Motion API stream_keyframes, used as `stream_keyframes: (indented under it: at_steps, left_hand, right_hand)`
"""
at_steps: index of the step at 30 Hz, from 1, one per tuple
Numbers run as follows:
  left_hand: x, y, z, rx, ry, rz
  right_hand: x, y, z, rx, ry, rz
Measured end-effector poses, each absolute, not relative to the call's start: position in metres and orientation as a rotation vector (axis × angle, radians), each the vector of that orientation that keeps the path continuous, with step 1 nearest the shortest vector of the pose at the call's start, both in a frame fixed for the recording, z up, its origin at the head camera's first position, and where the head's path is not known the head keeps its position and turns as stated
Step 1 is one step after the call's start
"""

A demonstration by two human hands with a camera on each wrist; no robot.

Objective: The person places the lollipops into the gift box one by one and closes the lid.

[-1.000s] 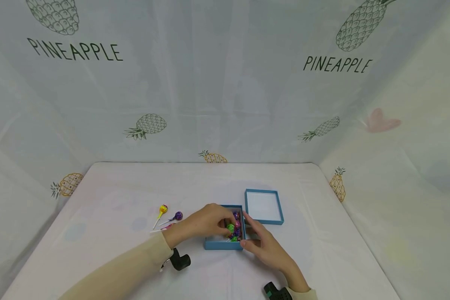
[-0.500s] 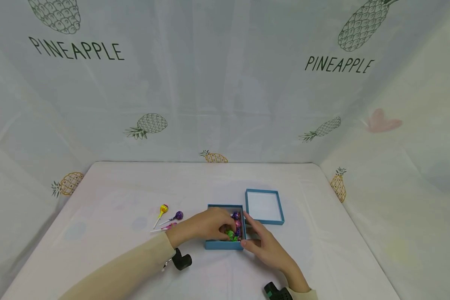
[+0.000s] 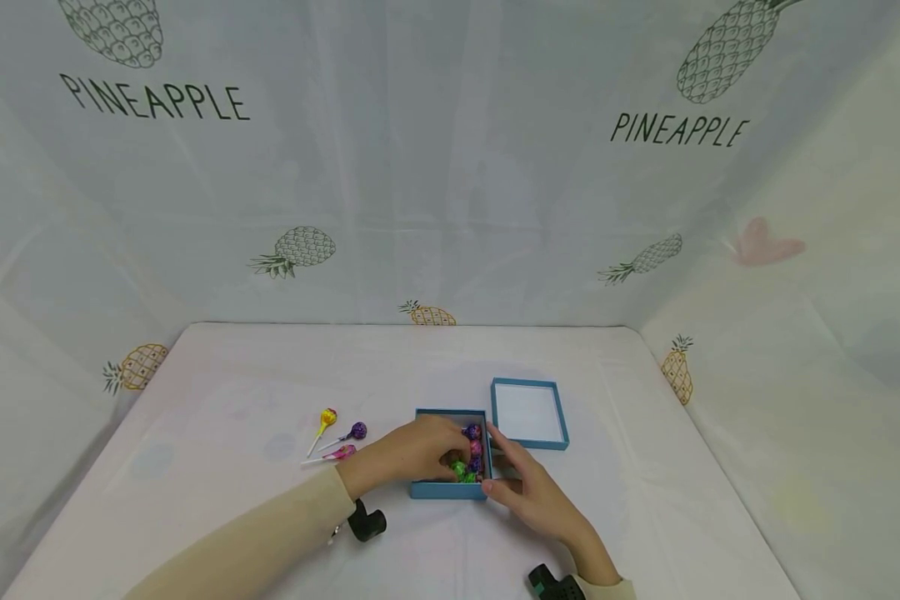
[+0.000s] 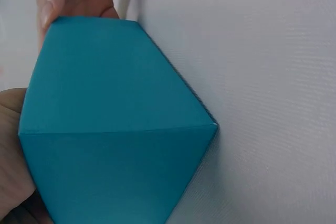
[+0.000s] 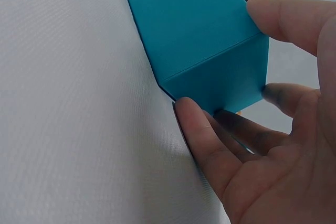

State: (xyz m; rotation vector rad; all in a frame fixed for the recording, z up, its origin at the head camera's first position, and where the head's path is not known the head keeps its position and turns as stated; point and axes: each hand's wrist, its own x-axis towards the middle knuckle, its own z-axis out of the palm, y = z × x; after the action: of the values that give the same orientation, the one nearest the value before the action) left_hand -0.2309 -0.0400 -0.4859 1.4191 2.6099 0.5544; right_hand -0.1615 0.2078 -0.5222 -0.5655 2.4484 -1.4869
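A blue box (image 3: 447,492) with candies inside stands mid-table. My left hand (image 3: 411,450) reaches into it from the left, fingers curled at a green-wrapped lollipop (image 3: 460,471); the fingertips are partly hidden. Purple and pink wrapped lollipops (image 3: 476,448) lie along the box's right inner wall. From the right, my right hand (image 3: 534,493) grips the box's side, its thumb at the near corner and the fingers spread along the wall. In the left wrist view the outside of the box (image 4: 113,82) covers much of the scene; the right wrist view shows fingers (image 5: 202,135) touching it.
The blue-rimmed lid (image 3: 528,443) lies behind the box to the right, its white inside facing up. Left of the box are a yellow lollipop (image 3: 328,417), a purple lollipop (image 3: 357,431) and a pink lollipop (image 3: 343,452) on the white cloth.
My left hand has lowered the green lollipop into the box, toward its near right part, and then stays almost still. The right hand keeps its place at the box.
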Motion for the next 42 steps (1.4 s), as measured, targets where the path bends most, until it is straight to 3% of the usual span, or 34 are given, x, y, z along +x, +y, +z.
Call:
stream_keyframes:
  at_steps: [15,29,42]
  left_hand:
    - [-0.233,-0.062,-0.460,1.312,2.614,0.786]
    - [-0.257,-0.141,-0.434,1.041,2.944,0.819]
    - [-0.266,-0.210,-0.471,0.603,2.975,0.809]
  right_hand:
    - [-0.162,0.208,-0.522,-0.546,2.463,-1.484]
    - [-0.161,0.209,-0.525,-0.545,2.476,-1.491]
    - [-0.159,0.208,-0.521,-0.534,2.480,-1.468]
